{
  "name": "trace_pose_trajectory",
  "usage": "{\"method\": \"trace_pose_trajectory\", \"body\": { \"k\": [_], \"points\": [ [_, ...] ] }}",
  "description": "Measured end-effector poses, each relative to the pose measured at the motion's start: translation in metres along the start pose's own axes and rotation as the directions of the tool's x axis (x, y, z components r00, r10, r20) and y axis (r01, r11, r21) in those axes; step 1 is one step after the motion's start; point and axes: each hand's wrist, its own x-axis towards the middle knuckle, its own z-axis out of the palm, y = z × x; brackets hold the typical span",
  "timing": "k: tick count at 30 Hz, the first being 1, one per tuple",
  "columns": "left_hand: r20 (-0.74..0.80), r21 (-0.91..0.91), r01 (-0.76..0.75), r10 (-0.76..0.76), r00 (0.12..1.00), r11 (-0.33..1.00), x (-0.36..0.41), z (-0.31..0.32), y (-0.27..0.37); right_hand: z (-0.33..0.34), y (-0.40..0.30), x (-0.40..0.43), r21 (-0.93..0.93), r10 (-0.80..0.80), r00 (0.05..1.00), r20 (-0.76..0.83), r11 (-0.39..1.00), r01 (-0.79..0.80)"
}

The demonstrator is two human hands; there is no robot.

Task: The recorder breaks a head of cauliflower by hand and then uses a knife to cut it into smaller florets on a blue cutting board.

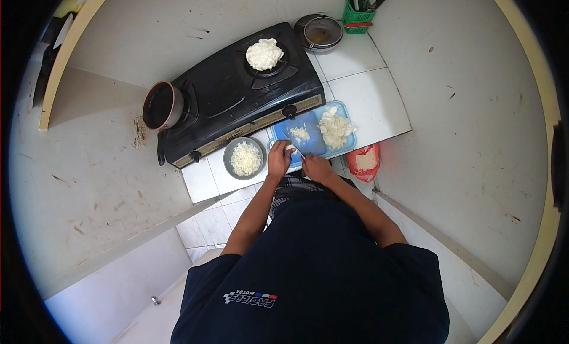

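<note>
My left hand [280, 159] holds a small piece of white food [291, 149] down on a blue cutting board [314, 137]. In my right hand [316, 168] is a knife [299, 152], its blade lying beside the piece at my left fingertips. Just beyond the blade sits a small heap of finely cut white bits [300, 134]. A larger pile of pale, thin pieces [334, 129] rests at the right end of the board, on what looks like a light blue tray [351, 141]. Left of my hands stands a grey bowl [226, 159] filled with white shreds [246, 159].
A black gas stove [222, 90] spans the counter's back, with a pot [178, 106] on its left burner and a white mass [264, 54] over the right. Behind are a strainer [323, 31] and a green utensil basket [355, 19]. A red bag [371, 170] lies low at right.
</note>
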Motion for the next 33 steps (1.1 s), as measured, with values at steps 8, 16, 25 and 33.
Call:
{"method": "trace_pose_trajectory", "body": {
  "k": [8, 16, 25, 33],
  "points": [
    [0.0, -0.026, 0.003, -0.003, 1.0, 1.0, -0.008, 0.005, -0.006, -0.002, -0.004, 0.0, -0.011, 0.044, 0.999, 0.031, 0.999, -0.043],
    [0.031, -0.069, -0.016, 0.018, 0.999, 0.998, -0.008, -0.002, 0.0, -0.014, 0.003, -0.008, -0.038, 0.116, 0.991, 0.06, 0.993, -0.114],
    [0.051, -0.044, 0.004, -0.002, 0.999, 0.999, -0.002, -0.002, -0.004, -0.012, -0.004, -0.011, 0.05, 0.01, 1.0, -0.008, 0.999, -0.01],
    [0.035, -0.011, 0.002, -0.001, 0.999, 1.0, 0.0, -0.001, -0.003, 0.006, -0.003, 0.01, 0.059, 0.016, 0.999, -0.034, 0.998, -0.014]
  ]
}}
